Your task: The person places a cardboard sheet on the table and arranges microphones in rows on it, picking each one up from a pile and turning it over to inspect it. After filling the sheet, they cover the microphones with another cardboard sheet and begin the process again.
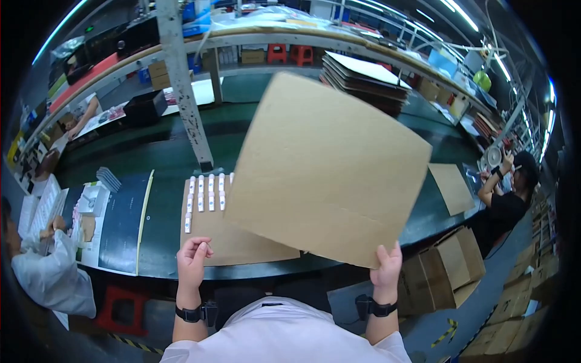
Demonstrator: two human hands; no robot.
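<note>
My right hand (387, 266) grips a large brown cardboard sheet (333, 169) by its near right corner, thumb at the edge. The sheet is raised and tilted, spanning much of the table in front of me. Beneath it on the table lies another cardboard sheet (242, 245), partly covered. Short rows of small white pieces with dark marks (200, 202) stand on that lower sheet's left side; the raised sheet may hide more. Beside the lower sheet's near left corner, my left hand (193, 260) has its fingers curled in, with nothing visible in them.
A post (187, 91) rises from the green table (163, 148). Stacked sheets (366, 81) lie at the back, a flat cardboard piece (451, 187) at right. An open carton (442, 269) stands by my right arm. People sit left (48, 272) and right (514, 196).
</note>
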